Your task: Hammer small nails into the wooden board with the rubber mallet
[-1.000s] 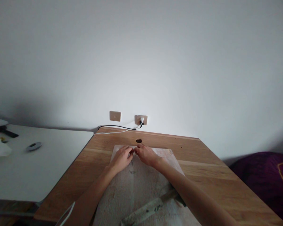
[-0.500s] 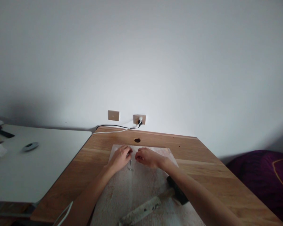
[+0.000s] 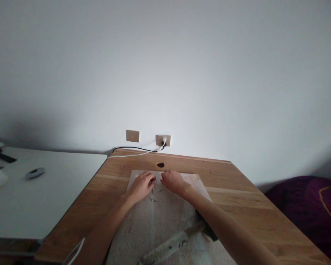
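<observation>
My left hand (image 3: 143, 186) rests near the far end of a pale, worn board (image 3: 146, 224), its fingers curled in a pinch. Whatever they hold is too small to make out. Opposite it, my right hand (image 3: 174, 181) is closed over the board, fingertips hidden from view. Beside the left fingers lie thin shiny metal bits (image 3: 153, 200), too small to name surely. Another small sliver (image 3: 161, 190) lies below the right hand. Nearer to me, a hammer (image 3: 169, 246) lies slantwise on the board; its dark head is partly under my right forearm.
The board lies on a wooden table (image 3: 248, 200) with a cable hole (image 3: 160, 165) near the wall. White and black cables run to a wall socket (image 3: 163, 140). To the left, a white table (image 3: 19, 206) bears a grey roll (image 3: 35, 173). A purple cushion-like thing (image 3: 298, 206) is at right.
My right hand has shifted slightly away from me and turned more palm-down, uncovering a small sliver on the board. The left hand has barely moved.
</observation>
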`<control>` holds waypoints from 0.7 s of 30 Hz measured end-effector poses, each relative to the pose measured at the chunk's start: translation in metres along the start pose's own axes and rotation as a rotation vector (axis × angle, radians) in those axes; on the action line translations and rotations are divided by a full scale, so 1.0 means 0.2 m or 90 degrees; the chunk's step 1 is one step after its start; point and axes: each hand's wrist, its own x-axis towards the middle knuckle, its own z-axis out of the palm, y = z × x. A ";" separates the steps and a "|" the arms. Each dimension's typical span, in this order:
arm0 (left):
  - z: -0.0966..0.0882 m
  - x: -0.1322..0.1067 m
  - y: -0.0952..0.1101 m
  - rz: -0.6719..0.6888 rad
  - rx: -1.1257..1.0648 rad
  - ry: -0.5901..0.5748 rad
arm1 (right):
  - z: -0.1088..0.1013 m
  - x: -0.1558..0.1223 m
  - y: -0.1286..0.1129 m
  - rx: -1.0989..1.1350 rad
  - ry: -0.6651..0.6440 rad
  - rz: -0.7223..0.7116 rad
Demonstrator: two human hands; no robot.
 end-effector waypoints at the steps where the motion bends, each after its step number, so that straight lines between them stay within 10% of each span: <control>1: 0.00 0.00 0.00 -0.001 0.000 0.000 | 0.00 0.00 0.00 -0.003 -0.003 -0.007; 15: 0.01 0.00 0.00 0.009 -0.002 0.008 | -0.06 -0.03 0.08 0.074 0.061 -0.122; 21: 0.01 0.00 -0.01 0.010 -0.007 0.015 | -0.11 -0.06 0.14 0.140 -0.053 -0.192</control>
